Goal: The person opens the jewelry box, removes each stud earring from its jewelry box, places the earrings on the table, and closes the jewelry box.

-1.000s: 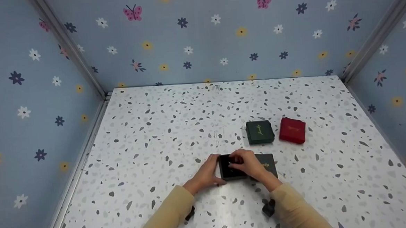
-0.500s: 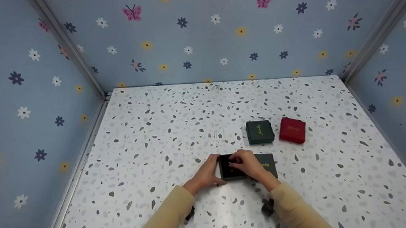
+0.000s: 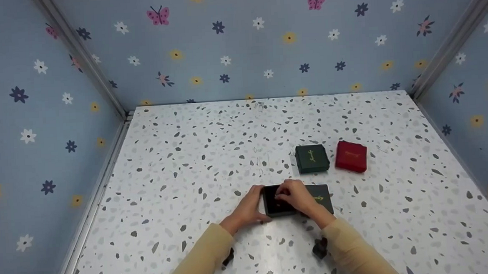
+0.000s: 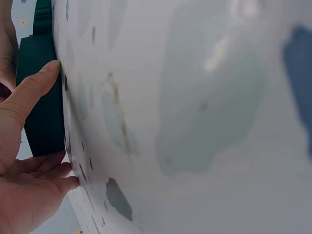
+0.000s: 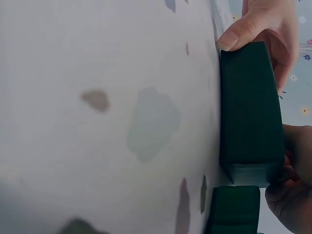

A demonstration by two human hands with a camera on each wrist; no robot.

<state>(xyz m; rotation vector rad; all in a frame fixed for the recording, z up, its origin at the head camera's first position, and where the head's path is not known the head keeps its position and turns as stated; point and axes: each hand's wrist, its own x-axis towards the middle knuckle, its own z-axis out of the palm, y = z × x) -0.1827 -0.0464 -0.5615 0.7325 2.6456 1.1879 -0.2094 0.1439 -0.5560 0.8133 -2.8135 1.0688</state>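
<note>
An uncovered dark green jewelry box (image 3: 280, 214) with a black inside sits before me in the head view. My left hand (image 3: 245, 207) holds it steady, thumb along the near wall and fingers round the left side. Over its inside, my right hand (image 3: 299, 197) pinches a tiny silvery piece (image 3: 277, 196); I cannot tell what kind it is. The box's lid (image 3: 323, 196), with gold script, lies just to the right, partly behind the right wrist. In the right wrist view, the box wall (image 5: 251, 107) stands between my two hands, with the lid (image 5: 236, 209) below.
Farther back on the speckled white table (image 3: 187, 165) sit a green jewelry box (image 3: 312, 158) and a red one (image 3: 351, 157), both covered. Small clear items (image 3: 259, 161) lie left of the green box. Patterned panels (image 3: 239, 41) enclose the back and sides.
My right thumb and fingertips have shifted slightly inside the box, still pinching. My left hand and the boxes stay where they were.
</note>
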